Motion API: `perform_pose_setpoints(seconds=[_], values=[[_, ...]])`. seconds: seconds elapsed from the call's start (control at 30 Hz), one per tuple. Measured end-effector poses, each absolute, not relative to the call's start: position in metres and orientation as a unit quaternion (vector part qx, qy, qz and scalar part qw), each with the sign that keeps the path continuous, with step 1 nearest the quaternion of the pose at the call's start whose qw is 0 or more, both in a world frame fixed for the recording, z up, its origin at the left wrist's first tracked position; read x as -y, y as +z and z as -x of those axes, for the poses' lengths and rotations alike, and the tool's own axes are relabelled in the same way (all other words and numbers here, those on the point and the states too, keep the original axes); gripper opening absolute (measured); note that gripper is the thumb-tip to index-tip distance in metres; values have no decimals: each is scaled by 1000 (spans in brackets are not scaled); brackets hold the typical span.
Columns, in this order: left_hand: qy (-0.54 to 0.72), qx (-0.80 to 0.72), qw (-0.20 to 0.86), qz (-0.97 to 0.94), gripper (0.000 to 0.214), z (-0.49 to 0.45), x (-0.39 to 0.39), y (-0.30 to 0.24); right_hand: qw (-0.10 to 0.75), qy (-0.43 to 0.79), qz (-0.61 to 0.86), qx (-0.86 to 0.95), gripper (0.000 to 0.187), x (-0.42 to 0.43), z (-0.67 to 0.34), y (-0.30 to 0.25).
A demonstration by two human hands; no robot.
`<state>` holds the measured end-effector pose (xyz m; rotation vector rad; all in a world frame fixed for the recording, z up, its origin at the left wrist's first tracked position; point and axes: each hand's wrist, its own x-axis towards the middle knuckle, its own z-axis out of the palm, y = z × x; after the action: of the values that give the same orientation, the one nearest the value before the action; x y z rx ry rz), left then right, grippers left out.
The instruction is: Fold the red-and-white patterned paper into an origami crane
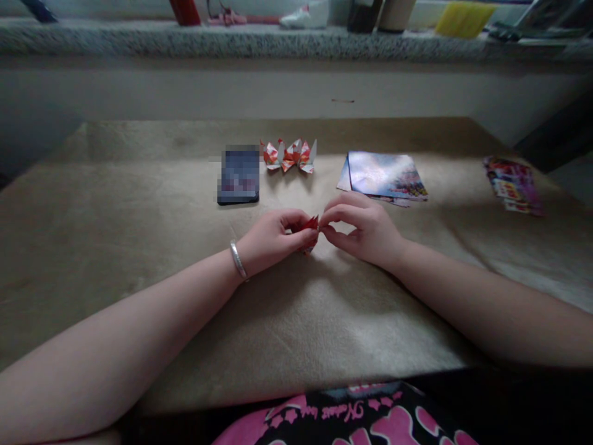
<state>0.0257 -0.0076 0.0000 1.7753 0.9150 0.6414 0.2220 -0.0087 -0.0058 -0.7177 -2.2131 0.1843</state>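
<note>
A small red patterned piece of folded origami paper (313,223) is held just above the middle of the table. My left hand (273,240) grips it between thumb and fingers, hiding much of it; a silvery bangle circles that wrist. From the other side, my right hand (365,225) pinches the paper's right edge between thumb and forefinger. Beyond my hands stand several red and white origami cranes (291,157), close together in a row.
Left of the cranes lies a dark, blurred-out flat rectangle (239,178). Printed paper sheets (384,175) are stacked behind my right hand, and a colourful packet (512,186) lies far right. The tan-covered table (139,204) meets a wall below a speckled stone sill (259,42) holding assorted items.
</note>
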Motion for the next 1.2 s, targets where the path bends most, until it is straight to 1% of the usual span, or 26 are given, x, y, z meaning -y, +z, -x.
perform_pose_setpoints(seconds=[0.17,0.3,0.43,0.53,0.83,1.2], values=[[287,-383,495,-725,21,-27,8,0,378,22,271,885,9,8,-226,-6],[302,-391,480,-725,23,-27,9,-1,378,0,288,880,8,11,-225,-7],[292,-398,464,-735,24,-27,9,-1,397,13,303,867,6,13,-221,-7],[302,-398,478,-722,23,-27,9,-2,405,35,315,858,5,14,-220,-7],[322,-394,510,-694,19,-28,7,-2,384,19,313,868,6,15,-219,-8],[313,-409,494,-700,21,-30,8,0,366,-6,314,876,9,15,-218,-8]])
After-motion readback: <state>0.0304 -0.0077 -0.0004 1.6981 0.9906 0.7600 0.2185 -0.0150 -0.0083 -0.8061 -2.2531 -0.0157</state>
